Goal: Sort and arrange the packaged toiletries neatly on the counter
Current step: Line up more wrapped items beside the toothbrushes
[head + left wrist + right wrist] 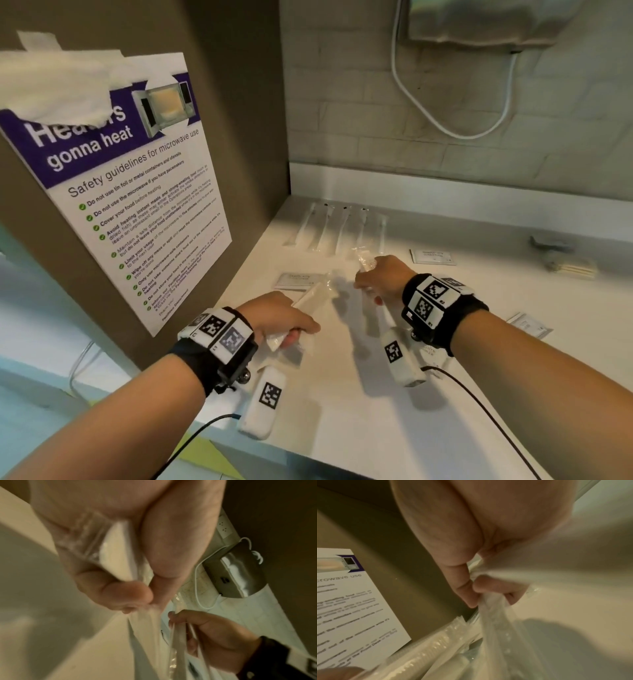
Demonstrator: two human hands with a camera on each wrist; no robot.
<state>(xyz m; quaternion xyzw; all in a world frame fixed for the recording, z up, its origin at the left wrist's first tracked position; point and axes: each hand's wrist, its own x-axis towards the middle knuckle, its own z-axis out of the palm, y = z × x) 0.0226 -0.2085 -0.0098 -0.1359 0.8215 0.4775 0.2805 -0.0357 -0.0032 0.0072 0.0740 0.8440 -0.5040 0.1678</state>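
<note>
My left hand [284, 322] grips a long clear-wrapped white packet [315, 294] by its near end, slanted up over the white counter [376, 428]. In the left wrist view, my left hand [149, 597] has thumb and fingers curled round that packet [118, 550]. My right hand [376, 277] pinches a second clear-wrapped packet [364, 263] just right of it. The right wrist view shows my right hand [474, 589] pinching the crinkled wrap [491, 608]. A row of several long packets [339, 229] lies side by side at the back left of the counter.
Flat white sachets lie near the left packet [298, 281], behind my right hand [433, 257] and at the right [529, 325]. Small wooden sticks [575, 269] lie at the far right. A microwave poster [113, 192] covers the left wall. A wall dispenser [479, 24] and cable [445, 120] hang above.
</note>
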